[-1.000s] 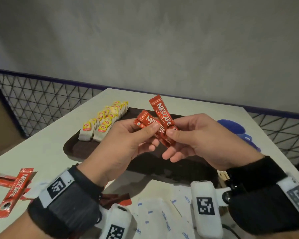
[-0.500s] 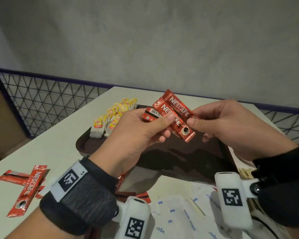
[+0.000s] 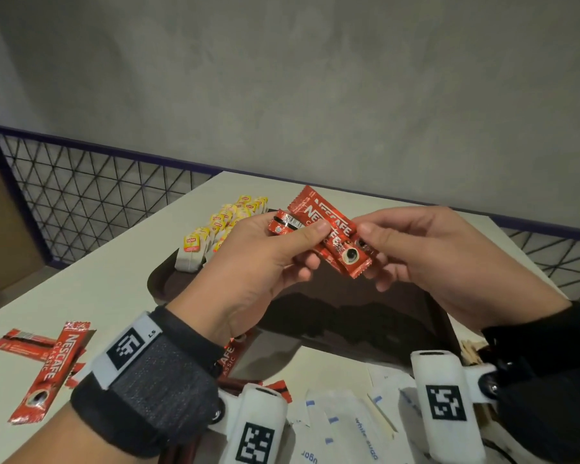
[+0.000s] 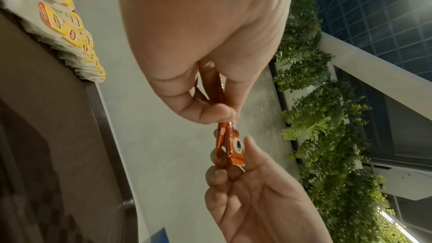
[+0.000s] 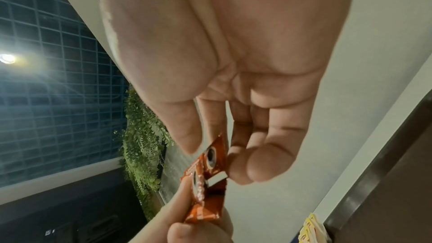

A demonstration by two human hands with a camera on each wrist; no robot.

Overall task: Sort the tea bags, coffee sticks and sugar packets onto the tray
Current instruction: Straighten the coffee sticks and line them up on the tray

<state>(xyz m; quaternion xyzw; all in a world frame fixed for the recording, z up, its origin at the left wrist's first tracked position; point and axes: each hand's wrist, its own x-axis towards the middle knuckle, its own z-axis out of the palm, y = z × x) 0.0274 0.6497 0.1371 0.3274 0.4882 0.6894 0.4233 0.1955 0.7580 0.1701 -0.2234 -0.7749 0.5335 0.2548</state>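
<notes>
Both hands hold a small bunch of red coffee sticks (image 3: 329, 231) in the air above the dark brown tray (image 3: 365, 316). My left hand (image 3: 295, 242) pinches the bunch between thumb and fingers, and the sticks (image 4: 230, 147) poke out below its fingertips. My right hand (image 3: 369, 239) pinches the lower end of the sticks (image 5: 210, 156). Yellow-tagged tea bags (image 3: 215, 229) stand in rows at the tray's far left. More coffee sticks (image 3: 52, 366) lie on the table at the left. White sugar packets (image 3: 349, 426) lie in front of the tray.
The white table (image 3: 91, 279) has a black wire mesh fence (image 3: 91, 195) behind its left edge and a grey wall beyond. Another coffee stick (image 3: 230, 358) lies partly under my left wrist. Green foliage (image 4: 327, 117) shows in the wrist views.
The bunch of sticks has turned from nearly upright to slanting down to the right, and both hands have risen slightly. The right fingers now pinch the lower end.
</notes>
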